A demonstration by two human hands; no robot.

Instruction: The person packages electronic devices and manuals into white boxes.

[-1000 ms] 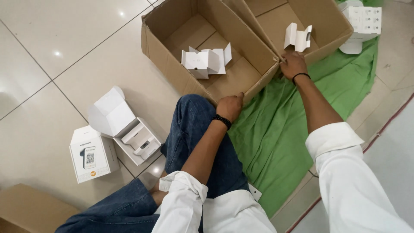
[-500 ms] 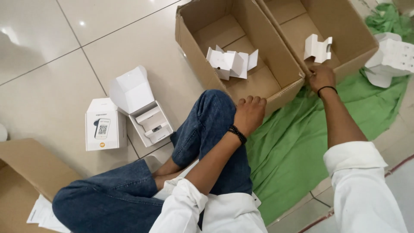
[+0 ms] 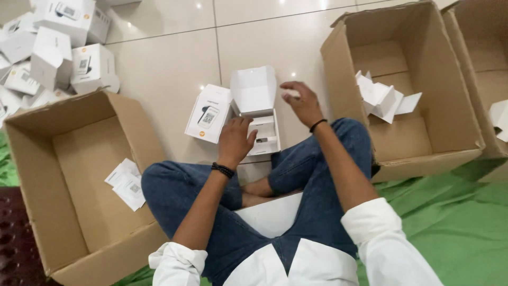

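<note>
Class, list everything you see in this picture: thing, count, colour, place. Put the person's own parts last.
Open small box: one, white, on the tiles before the knees, lid up.
Closed small box: one, white, just left of it.
Stacked small boxes: many, white, top left.
Cardboard cartons: three, brown; left holds paper slips, middle holds white folded inserts, the right one is cut off.
Cloth: green, on the floor at right.
Left hand: on the open box.
Right hand: raised, pinching a small white piece.

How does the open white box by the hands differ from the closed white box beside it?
The open white box has its lid flipped up, showing an insert; the closed white box is shut. The left hand rests on the open one; nothing touches the closed one. Both sit on the tile floor.
</note>
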